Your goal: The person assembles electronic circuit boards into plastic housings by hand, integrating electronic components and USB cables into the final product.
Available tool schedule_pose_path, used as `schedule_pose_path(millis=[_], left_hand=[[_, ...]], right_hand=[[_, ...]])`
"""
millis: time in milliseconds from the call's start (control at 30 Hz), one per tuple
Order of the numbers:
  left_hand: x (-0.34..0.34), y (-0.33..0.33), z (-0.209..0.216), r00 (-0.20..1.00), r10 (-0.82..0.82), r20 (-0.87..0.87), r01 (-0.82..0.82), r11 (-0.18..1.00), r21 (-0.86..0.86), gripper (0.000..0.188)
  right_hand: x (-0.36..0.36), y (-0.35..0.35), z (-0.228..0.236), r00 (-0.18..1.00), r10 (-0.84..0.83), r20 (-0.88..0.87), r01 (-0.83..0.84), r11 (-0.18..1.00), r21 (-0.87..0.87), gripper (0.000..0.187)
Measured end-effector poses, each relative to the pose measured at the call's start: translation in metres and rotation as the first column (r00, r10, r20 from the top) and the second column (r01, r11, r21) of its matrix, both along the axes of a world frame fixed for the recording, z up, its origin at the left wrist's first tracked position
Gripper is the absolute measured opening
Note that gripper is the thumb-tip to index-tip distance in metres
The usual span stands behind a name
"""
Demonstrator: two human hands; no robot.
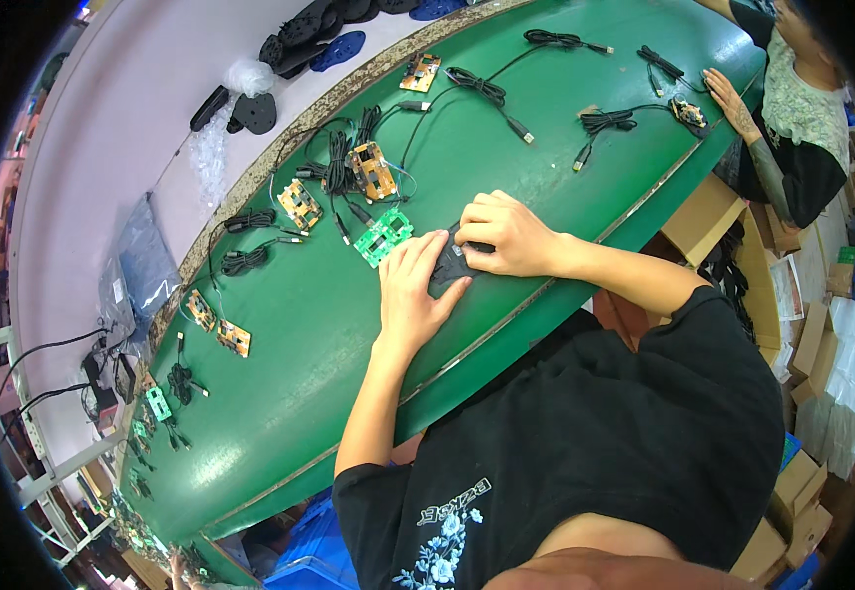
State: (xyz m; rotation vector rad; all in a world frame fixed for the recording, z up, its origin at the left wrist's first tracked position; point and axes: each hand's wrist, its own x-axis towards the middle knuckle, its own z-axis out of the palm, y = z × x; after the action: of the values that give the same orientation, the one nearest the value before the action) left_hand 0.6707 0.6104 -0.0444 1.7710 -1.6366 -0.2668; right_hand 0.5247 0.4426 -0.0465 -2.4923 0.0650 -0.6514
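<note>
A small black plastic shell lies on the green work surface between my two hands; its exact kind is partly hidden by fingers. My left hand grips its left side, thumb below and fingers along the edge. From the right, my right hand curls its fingers over the top of the same shell. Just beyond my left fingertips rests a green circuit board with square cutouts, joined to a black cable. Farther off is an orange-brown circuit board, and another brown board lies left of it.
Several coiled black USB cables and boards are spread along the green belt. Black and blue oval plates lie on the pale ledge beyond. A co-worker's hand rests at the far right. Cardboard boxes stand beside me.
</note>
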Motion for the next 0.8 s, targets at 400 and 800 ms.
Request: schedule_pose_path(millis=[400,800], left_hand=[[0.001,0.004,0.000,1.000,0.003,-0.026,-0.002,1.000,0.014,0.068],[0.023,0.005,-0.005,0.939,0.310,0.146,-0.297,0.949,-0.107,0.055]], right_hand=[[0.010,-0.006,0.022,0.999,-0.034,0.033,0.031,0.997,0.075,0.020],[0.187,-0.158,0.049,0.557,-0.578,-0.596,0.431,0.815,-0.388,0.047]])
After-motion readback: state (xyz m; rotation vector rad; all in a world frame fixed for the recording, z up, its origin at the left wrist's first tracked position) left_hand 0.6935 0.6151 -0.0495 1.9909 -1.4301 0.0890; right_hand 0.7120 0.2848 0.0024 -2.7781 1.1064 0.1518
